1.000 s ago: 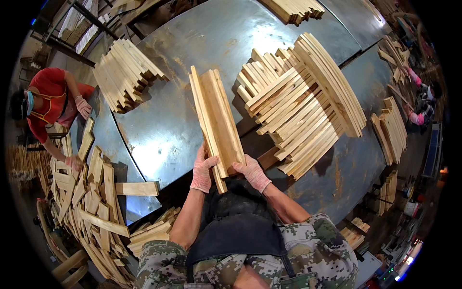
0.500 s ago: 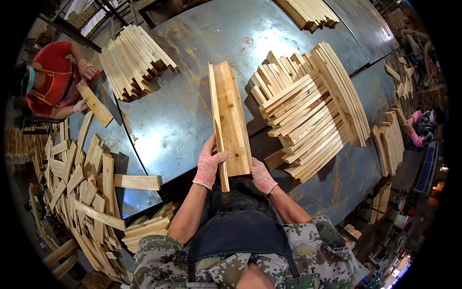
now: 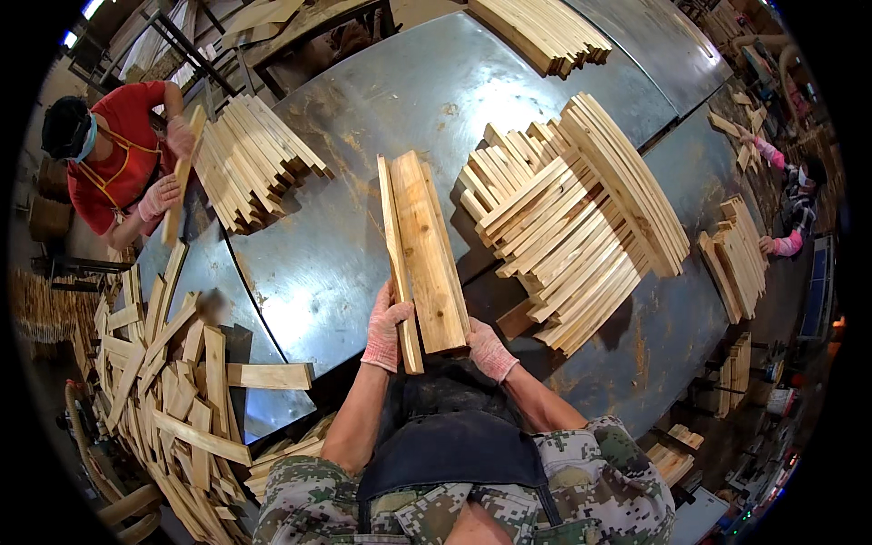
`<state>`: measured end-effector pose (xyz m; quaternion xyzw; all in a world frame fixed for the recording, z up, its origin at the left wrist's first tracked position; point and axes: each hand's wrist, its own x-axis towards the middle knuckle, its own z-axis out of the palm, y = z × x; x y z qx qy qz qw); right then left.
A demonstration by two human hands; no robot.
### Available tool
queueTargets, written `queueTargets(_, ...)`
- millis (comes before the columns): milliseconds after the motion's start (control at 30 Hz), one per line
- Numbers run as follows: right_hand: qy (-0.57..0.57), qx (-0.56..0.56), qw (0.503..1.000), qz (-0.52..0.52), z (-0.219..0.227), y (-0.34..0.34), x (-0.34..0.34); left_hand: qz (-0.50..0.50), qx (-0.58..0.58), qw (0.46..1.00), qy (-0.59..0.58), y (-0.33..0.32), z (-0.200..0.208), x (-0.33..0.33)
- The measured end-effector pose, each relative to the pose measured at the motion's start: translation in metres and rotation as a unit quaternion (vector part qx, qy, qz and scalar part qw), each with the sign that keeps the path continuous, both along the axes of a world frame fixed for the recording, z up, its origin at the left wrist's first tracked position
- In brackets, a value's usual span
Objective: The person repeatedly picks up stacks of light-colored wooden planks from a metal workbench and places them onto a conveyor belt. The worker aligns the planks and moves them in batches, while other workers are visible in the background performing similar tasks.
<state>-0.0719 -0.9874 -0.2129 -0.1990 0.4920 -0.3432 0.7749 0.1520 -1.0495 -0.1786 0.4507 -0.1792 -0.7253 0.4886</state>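
In front of me, gloved hands hold boards lengthwise, pointing away over the metal table (image 3: 318, 227). My left hand (image 3: 386, 334) is closed round the near end of a narrow board (image 3: 396, 263) standing on edge. My right hand (image 3: 491, 351) grips the near end of a wider, knotted wooden board (image 3: 429, 259), its fingers partly hidden beneath. Another board edge shows along the wide board's right side. A dark gap separates the narrow board from the wide one. Right of them lies a large stack of wooden boards (image 3: 572, 250), with several longer ones laid across its right end.
A jumbled heap of loose boards (image 3: 182, 391) is at left. Rows of boards lie at the far left (image 3: 259, 159), the far edge (image 3: 545, 36) and the right (image 3: 734, 259). A co-worker in red (image 3: 127, 154) handles a board; another person (image 3: 799, 191) reaches in from the right.
The wide board has tilted and a gap has opened between it and the narrow board at left. The co-worker in red has raised a board upright. My view has shifted slightly.
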Motion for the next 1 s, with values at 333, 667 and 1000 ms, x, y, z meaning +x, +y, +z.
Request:
queueTargets(333, -0.193, 0.044, 0.979, -0.038, 0.004, 0.001, -0.011, 0.058, -0.003, 0.985, 0.163, -0.001, -0.015, -0.002)
queueTargets(667, -0.089, 0.031, 0.996, -0.005, -0.034, 0.008, -0.055, 0.089, 0.043, 0.977, 0.188, -0.001, -0.001, -0.015)
queueTargets(1000, -0.167, 0.134, 0.975, -0.062, -0.016, -0.001, -0.056, 0.076, 0.032, 0.983, 0.161, -0.007, -0.009, -0.019)
